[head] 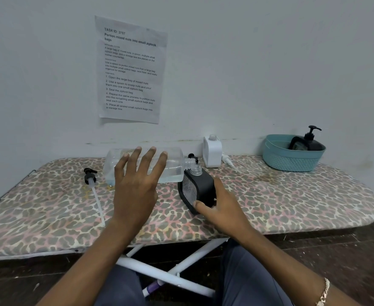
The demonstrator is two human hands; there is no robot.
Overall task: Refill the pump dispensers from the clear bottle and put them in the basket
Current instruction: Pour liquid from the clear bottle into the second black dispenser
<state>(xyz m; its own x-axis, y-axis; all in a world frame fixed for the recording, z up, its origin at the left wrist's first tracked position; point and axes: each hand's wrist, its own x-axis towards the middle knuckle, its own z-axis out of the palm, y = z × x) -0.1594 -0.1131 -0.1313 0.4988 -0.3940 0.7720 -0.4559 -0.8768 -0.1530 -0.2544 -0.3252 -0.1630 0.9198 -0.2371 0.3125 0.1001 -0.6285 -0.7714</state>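
Note:
My left hand [135,188] grips the clear bottle [172,164] and holds it on its side, low over the board, with some clear liquid inside. Its open mouth touches the open neck of a black dispenser [200,186], which stands slightly tilted. My right hand [220,208] holds that dispenser low down, thumb on its front face. A black pump head [90,176] with a long tube lies at the left. A second black pump [192,156] is partly hidden behind the bottle's neck. A white dispenser [212,151] stands open at the wall, a white pump [227,161] lying beside it.
A teal basket [292,160] stands at the back right with a black pump dispenser [307,142] in it. The work surface is a leopard-print ironing board [292,202] against a white wall. A printed sheet [131,69] hangs on the wall.

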